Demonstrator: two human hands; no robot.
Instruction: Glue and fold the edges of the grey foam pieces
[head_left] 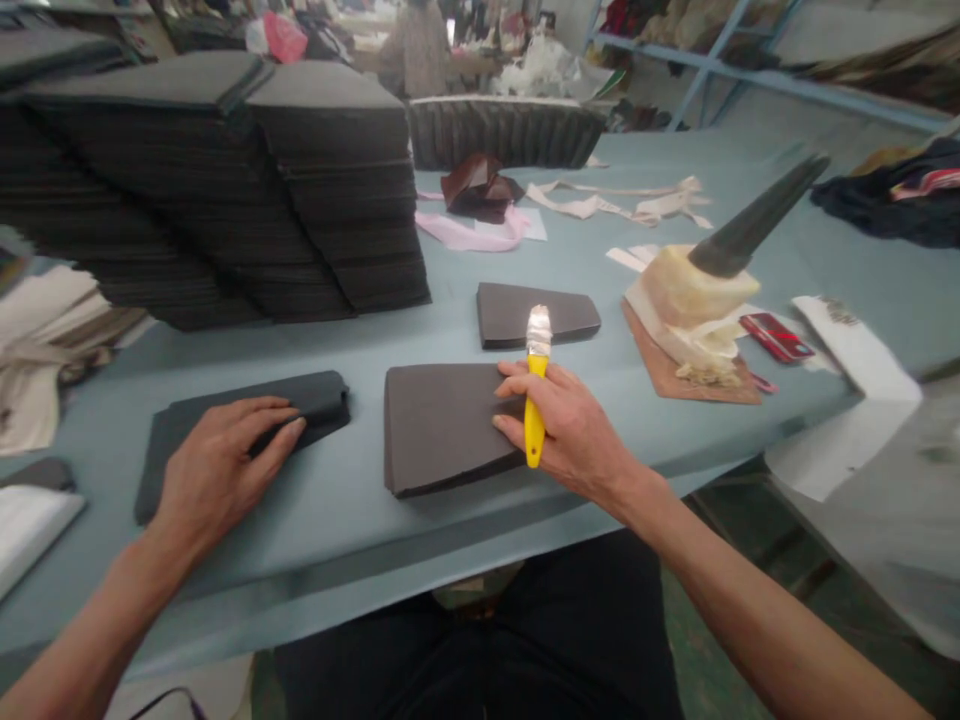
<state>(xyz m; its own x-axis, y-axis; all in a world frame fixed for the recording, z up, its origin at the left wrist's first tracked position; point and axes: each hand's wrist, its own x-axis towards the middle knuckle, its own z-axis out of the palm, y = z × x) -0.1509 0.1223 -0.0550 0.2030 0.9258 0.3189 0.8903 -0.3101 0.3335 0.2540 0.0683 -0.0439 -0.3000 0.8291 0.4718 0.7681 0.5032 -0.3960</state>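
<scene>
My left hand (225, 455) lies over a black folded piece (180, 420), its thumb and fingers closed on the raised fold. In my right hand (577, 430) is a paintbrush (535, 400) with a yellow handle, its whitish bristles pointing away from me. The thumb and fingertips of that hand also touch the right end of a short stack of dark grey tapered sheets (450, 425). Just beyond lies a smaller stack of tapered dark pieces (517, 315). The undersides of both pieces under my hands are hidden.
Tall stacks of dark sheets (337, 190) stand at the back left. A row of dark pieces (502, 135) is behind. To the right, a dark cone-shaped object (757, 220) rests on a cream block (697, 285), beside a red box (776, 337). Fabric strips (622, 200) lie farther back.
</scene>
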